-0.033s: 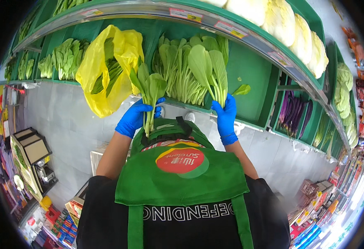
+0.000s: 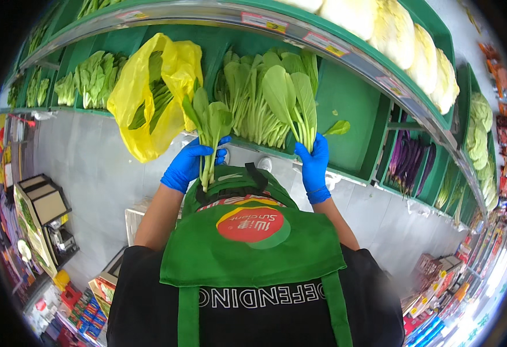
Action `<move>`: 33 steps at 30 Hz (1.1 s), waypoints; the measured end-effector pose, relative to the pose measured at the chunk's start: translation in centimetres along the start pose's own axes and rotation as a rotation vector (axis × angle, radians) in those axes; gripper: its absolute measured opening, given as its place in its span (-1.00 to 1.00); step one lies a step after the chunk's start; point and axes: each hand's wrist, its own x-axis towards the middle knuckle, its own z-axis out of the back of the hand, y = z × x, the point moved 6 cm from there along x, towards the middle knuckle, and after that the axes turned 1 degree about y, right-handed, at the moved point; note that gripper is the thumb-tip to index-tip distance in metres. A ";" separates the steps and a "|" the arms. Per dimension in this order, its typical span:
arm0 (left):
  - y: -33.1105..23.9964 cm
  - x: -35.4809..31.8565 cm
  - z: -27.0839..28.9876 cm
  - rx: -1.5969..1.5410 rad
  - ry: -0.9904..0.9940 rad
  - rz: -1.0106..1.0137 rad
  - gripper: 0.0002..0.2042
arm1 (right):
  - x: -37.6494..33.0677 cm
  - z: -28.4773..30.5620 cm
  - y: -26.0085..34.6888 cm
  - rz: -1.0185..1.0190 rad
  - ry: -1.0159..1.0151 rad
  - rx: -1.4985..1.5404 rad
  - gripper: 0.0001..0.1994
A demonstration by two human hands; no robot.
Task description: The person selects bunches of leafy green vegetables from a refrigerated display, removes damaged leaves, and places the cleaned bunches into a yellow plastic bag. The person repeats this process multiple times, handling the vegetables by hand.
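Observation:
My left hand [image 2: 185, 166], in a blue glove, is closed around the stems of a small bunch of leafy greens [image 2: 213, 130], leaves pointing up and away. In my blue-gloved right hand [image 2: 316, 168] is another bunch of leafy greens [image 2: 294, 104], gripped low on its pale stems, with broad oval leaves fanned out. Behind the two bunches, similar stalks [image 2: 253, 95] lie in rows in a green display tray. A yellow plastic bag [image 2: 135, 130] stands open just beyond my left hand, with long green vegetables [image 2: 160, 101] inside it.
Right of the rows, a green tray [image 2: 351, 98] has a loose leaf [image 2: 338, 127] on it. Purple eggplants [image 2: 409, 159] lie farther right. Above runs a shelf edge [image 2: 207, 16] with price tags, bearing napa cabbages [image 2: 395, 34]. More leafy vegetables [image 2: 94, 81] fill trays at left.

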 end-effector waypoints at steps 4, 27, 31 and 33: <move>-0.7 -0.7 -0.5 -0.008 -0.028 -0.016 -0.38 | 0.2 -1.7 -0.6 -0.158 0.122 0.131 -0.64; 2.3 8.8 -7.1 0.305 -0.065 0.044 -0.60 | -4.2 -7.0 -0.7 -0.960 0.465 1.159 -0.57; 3.0 11.0 -6.1 0.254 -0.023 0.022 -0.59 | -4.0 -6.5 -1.0 -0.953 0.398 0.962 -0.60; 2.4 10.9 -7.8 0.278 0.009 -0.026 -0.56 | -3.5 -6.1 0.1 -0.915 0.396 0.889 -0.61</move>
